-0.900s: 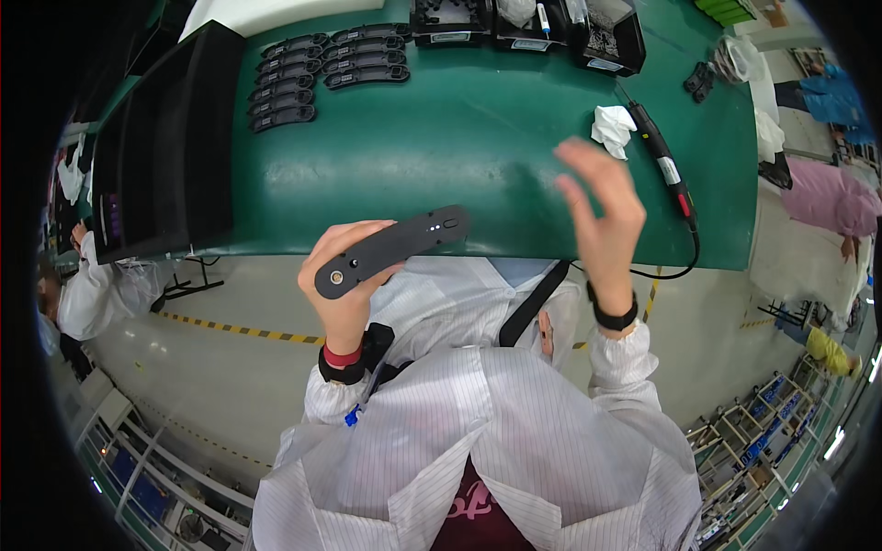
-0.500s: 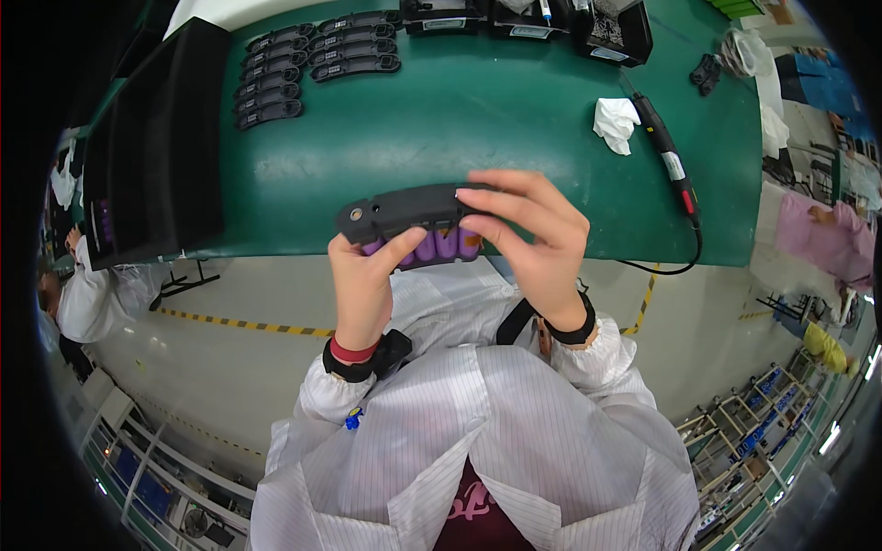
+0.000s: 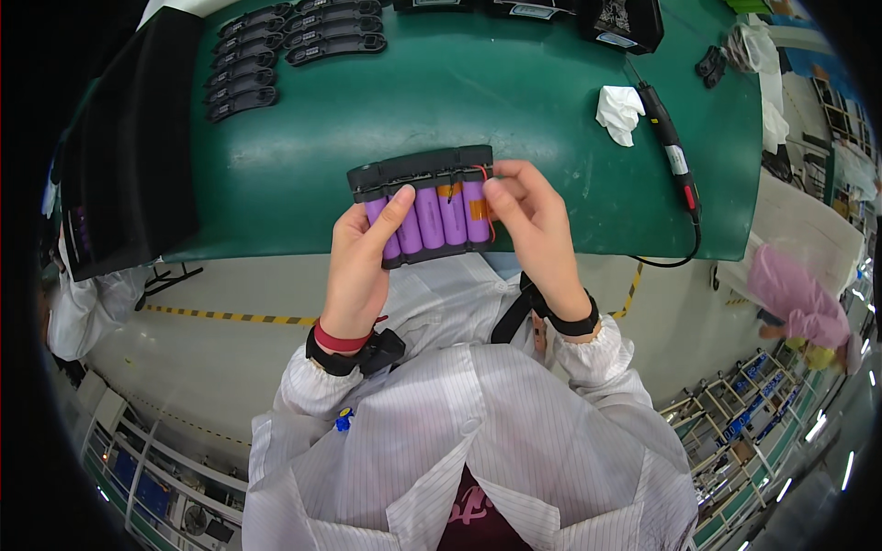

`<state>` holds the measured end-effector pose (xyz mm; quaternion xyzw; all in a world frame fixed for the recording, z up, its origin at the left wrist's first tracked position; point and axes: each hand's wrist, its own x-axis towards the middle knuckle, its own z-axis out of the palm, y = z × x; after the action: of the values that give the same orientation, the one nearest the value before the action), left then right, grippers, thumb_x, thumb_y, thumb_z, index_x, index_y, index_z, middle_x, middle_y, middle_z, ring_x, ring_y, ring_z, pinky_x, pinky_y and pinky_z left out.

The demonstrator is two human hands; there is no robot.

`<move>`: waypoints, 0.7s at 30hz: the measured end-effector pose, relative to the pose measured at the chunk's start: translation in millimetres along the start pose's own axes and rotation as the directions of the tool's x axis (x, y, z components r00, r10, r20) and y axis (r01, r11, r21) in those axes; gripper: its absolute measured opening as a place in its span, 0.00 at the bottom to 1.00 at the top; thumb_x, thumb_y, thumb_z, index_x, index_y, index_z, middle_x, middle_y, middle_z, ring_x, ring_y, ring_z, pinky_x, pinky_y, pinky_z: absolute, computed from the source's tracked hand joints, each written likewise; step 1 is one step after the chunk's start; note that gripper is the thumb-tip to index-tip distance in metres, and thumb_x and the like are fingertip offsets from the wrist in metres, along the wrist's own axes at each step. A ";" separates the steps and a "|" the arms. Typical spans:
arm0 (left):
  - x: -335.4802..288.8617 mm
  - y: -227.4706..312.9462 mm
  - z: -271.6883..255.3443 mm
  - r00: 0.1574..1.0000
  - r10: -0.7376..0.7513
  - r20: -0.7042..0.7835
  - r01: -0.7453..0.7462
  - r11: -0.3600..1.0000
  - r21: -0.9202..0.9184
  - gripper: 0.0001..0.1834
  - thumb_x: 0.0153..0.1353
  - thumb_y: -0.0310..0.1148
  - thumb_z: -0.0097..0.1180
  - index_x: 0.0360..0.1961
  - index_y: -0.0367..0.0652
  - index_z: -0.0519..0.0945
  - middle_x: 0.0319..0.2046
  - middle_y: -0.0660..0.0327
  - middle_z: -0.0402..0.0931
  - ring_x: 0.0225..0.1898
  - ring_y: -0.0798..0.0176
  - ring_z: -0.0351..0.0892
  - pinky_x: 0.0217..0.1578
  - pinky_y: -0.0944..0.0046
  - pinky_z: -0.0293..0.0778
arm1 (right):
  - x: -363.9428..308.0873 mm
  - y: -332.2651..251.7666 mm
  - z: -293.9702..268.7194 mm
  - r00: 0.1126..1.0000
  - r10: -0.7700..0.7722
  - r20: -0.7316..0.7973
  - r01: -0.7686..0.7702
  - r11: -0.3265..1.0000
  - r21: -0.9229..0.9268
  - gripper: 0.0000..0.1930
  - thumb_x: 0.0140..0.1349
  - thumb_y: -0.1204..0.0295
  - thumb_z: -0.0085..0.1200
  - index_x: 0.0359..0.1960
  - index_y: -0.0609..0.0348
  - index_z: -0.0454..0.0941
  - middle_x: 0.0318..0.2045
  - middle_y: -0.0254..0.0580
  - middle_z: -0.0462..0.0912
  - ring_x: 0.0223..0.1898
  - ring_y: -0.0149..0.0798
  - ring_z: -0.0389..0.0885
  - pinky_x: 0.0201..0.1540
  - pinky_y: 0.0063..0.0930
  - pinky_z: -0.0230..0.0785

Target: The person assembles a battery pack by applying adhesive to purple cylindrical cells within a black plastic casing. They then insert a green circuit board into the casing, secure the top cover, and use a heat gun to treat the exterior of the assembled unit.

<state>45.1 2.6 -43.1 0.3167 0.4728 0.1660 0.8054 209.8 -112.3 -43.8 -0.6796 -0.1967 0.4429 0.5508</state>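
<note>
A battery pack [image 3: 429,218] is held up between both hands at the table's near edge. Several purple cylindrical cells stand side by side in it, between a black plastic strip along the top and another along the bottom. My left hand [image 3: 362,266] grips its left end, thumb lying over the cells and fingers behind. At the right end my right hand [image 3: 536,220] is closed, thumb and fingers together beside a thin red wire [image 3: 490,197]. Orange tape covers part of the right-hand cells. The fingers behind the pack are hidden.
Rows of curved black plastic covers [image 3: 335,44] lie at the far left of the green table [image 3: 404,101]. A tall black box [image 3: 129,147] stands on the left. To the right are a crumpled white tissue [image 3: 620,114], a corded electric screwdriver [image 3: 673,158] and a black parts bin [image 3: 621,26].
The pack has been tilted so the faces of its purple cells now show. My right hand has moved from the top strip to the right end. My view has shifted slightly.
</note>
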 end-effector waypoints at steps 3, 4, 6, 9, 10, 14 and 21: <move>-2.9 1.7 5.7 1.000 0.026 0.004 -0.026 0.998 0.056 0.12 0.64 0.37 0.65 0.42 0.40 0.83 0.35 0.67 0.81 0.35 0.76 0.76 0.39 0.72 0.69 | 6.2 -5.6 0.5 0.997 -0.077 0.008 0.077 0.997 0.015 0.17 0.68 0.68 0.57 0.53 0.67 0.75 0.38 0.43 0.84 0.33 0.27 0.81 0.42 0.22 0.72; -3.7 2.6 6.8 0.999 0.036 0.007 -0.036 0.996 0.084 0.12 0.63 0.36 0.65 0.41 0.40 0.83 0.34 0.67 0.81 0.35 0.76 0.76 0.39 0.72 0.69 | 8.4 -9.9 1.8 0.993 -0.115 0.012 0.115 0.993 0.024 0.17 0.68 0.67 0.58 0.52 0.66 0.76 0.40 0.43 0.84 0.33 0.27 0.81 0.42 0.23 0.72; -5.5 6.1 8.1 0.999 0.025 0.024 -0.027 0.995 0.095 0.11 0.62 0.35 0.66 0.41 0.40 0.84 0.34 0.67 0.82 0.35 0.76 0.76 0.39 0.72 0.70 | 12.6 -13.5 3.5 0.984 -0.162 0.072 0.163 0.986 -0.011 0.15 0.66 0.67 0.59 0.49 0.66 0.79 0.39 0.42 0.83 0.35 0.28 0.81 0.41 0.23 0.72; -8.9 7.7 9.9 0.996 0.054 0.066 -0.062 0.990 0.128 0.11 0.60 0.33 0.67 0.42 0.40 0.84 0.34 0.67 0.82 0.34 0.76 0.77 0.38 0.72 0.71 | 13.4 -32.4 4.1 0.979 -0.073 0.190 0.091 0.992 -0.087 0.14 0.64 0.67 0.60 0.44 0.66 0.82 0.36 0.40 0.81 0.36 0.30 0.81 0.40 0.24 0.72; -10.3 8.1 10.0 0.994 0.070 0.082 -0.081 0.987 0.142 0.12 0.60 0.32 0.68 0.42 0.40 0.84 0.34 0.67 0.82 0.34 0.75 0.77 0.38 0.72 0.71 | 12.7 -36.7 3.5 0.973 -0.014 0.231 0.042 0.992 -0.120 0.13 0.63 0.67 0.61 0.43 0.66 0.82 0.34 0.39 0.80 0.37 0.31 0.81 0.40 0.25 0.71; -12.4 11.9 7.7 0.991 0.017 0.134 -0.044 0.978 0.203 0.11 0.59 0.32 0.69 0.41 0.40 0.84 0.33 0.66 0.83 0.33 0.75 0.78 0.37 0.71 0.73 | 11.4 -32.1 4.2 0.969 -0.079 0.236 0.127 0.972 -0.196 0.13 0.62 0.66 0.62 0.39 0.66 0.82 0.32 0.40 0.77 0.33 0.35 0.78 0.37 0.27 0.69; -17.4 7.7 7.4 0.988 0.050 0.148 -0.080 0.975 0.207 0.10 0.57 0.31 0.70 0.39 0.40 0.86 0.32 0.66 0.84 0.32 0.74 0.80 0.36 0.71 0.75 | 2.2 -33.6 7.1 0.939 -0.232 0.253 0.303 0.906 -0.296 0.14 0.58 0.65 0.65 0.35 0.65 0.79 0.30 0.41 0.75 0.31 0.39 0.75 0.35 0.30 0.67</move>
<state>43.1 -4.1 -23.9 0.4273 0.4189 0.1178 0.7925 212.6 -96.0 -13.6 -0.6776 -0.4173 0.3932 0.4605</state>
